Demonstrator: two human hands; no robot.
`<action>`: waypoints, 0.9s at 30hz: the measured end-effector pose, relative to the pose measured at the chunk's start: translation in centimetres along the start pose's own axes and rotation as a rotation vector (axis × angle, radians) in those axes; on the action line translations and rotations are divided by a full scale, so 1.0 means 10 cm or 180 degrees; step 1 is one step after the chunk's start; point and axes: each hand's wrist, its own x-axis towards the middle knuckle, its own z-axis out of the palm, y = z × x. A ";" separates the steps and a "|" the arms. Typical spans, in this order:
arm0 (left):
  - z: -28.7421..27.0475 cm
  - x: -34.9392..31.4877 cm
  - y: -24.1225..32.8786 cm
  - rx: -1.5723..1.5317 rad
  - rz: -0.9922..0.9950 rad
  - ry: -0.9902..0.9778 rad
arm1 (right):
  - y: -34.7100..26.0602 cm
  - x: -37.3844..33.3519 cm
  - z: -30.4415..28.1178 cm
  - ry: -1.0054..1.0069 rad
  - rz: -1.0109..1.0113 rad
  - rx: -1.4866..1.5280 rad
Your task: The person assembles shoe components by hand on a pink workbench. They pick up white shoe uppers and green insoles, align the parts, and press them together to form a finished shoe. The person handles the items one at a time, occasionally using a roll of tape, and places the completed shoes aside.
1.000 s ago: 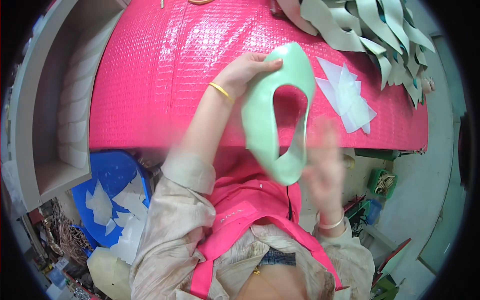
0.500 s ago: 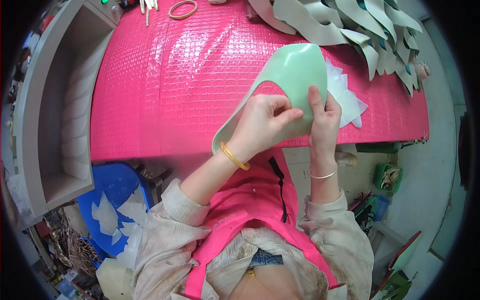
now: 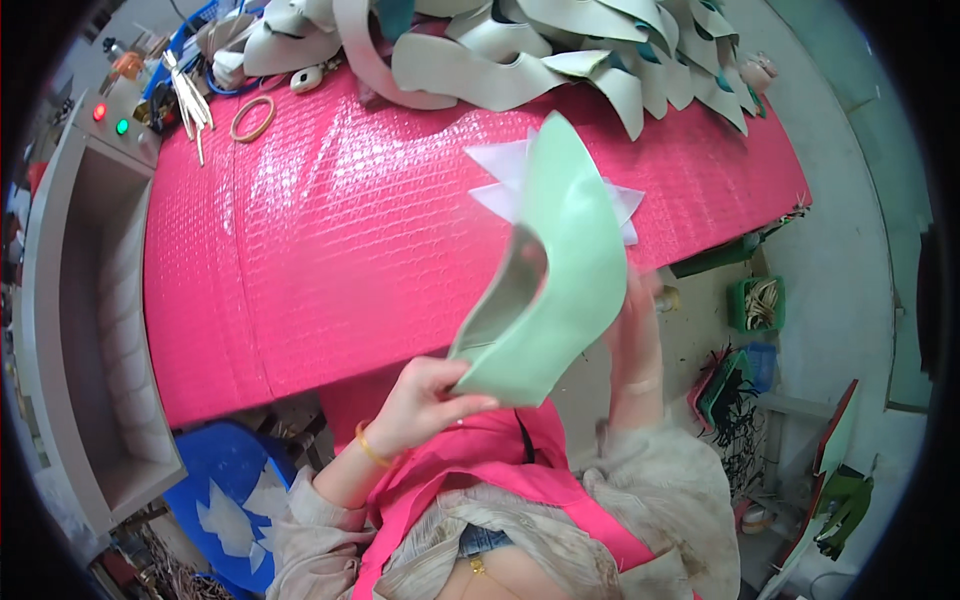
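A mint-green shoe upper (image 3: 575, 235) is held up over the front edge of the pink-covered table (image 3: 300, 270), its pointed toe facing away from me. With thumb and fingers, my left hand (image 3: 425, 400) pinches its near, heel end. My right hand (image 3: 637, 300) is close by its right edge, smeared by motion, with the fingers partly hidden; whether it touches the upper I cannot tell. Behind the upper, whitish translucent pointed sheets (image 3: 500, 190) lie on the table and are partly covered by it.
Pale uppers (image 3: 490, 75) are heaped along the far side. A tan ring (image 3: 252, 118) and pale strips (image 3: 190, 100) lie far left. A grey box-like machine (image 3: 90, 300) borders the left, above a blue stool (image 3: 215, 500). A green basket (image 3: 757, 303) stands lower right.
The upper has come nearer to me and turned, its opening showing more. My left hand has shifted from its middle to its heel end. My right hand has moved down, off the upper's face.
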 end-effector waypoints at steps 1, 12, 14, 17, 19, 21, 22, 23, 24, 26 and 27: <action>0.13 0.18 0.08 -0.0491 0.0079 0.0275 | -0.01 -0.12 0.00 -0.0314 -0.0397 -0.0655; 0.12 1.05 0.04 -0.2715 -0.0726 0.0764 | -1.60 1.30 -2.62 0.1313 -0.1438 -0.5285; 0.16 1.01 0.03 -0.2949 -0.0623 0.0710 | -1.65 1.73 -3.12 0.1430 -0.0373 -0.6515; 0.16 0.89 0.08 -0.3221 -0.0546 0.0689 | -1.42 1.92 -2.77 0.1810 -0.0829 -0.7169; 0.15 0.77 0.11 -0.3298 -0.0534 0.0772 | -1.11 1.51 -1.46 0.1206 -0.2276 -0.5919; 0.18 0.70 0.15 -0.3467 -0.0381 0.0942 | -0.63 1.08 -0.75 -0.0008 -0.1952 -0.3800; 0.20 0.67 0.16 -0.3571 -0.0326 0.0953 | -0.42 0.78 -0.50 -0.0492 -0.1143 -0.2689; 0.21 0.66 0.15 -0.3492 -0.0258 0.0987 | -0.31 0.51 -0.23 -0.0765 -0.0386 -0.2677; 0.22 0.63 0.15 -0.3392 -0.0187 0.1039 | -0.16 0.36 -0.06 -0.1020 -0.0308 -0.2571; 0.22 0.57 0.15 -0.3113 -0.0053 0.1189 | 0.06 0.20 0.19 -0.0851 0.0006 -0.1785; 0.22 0.53 0.17 -0.2932 0.0025 0.1299 | 0.12 0.18 0.28 -0.0805 -0.0070 -0.1766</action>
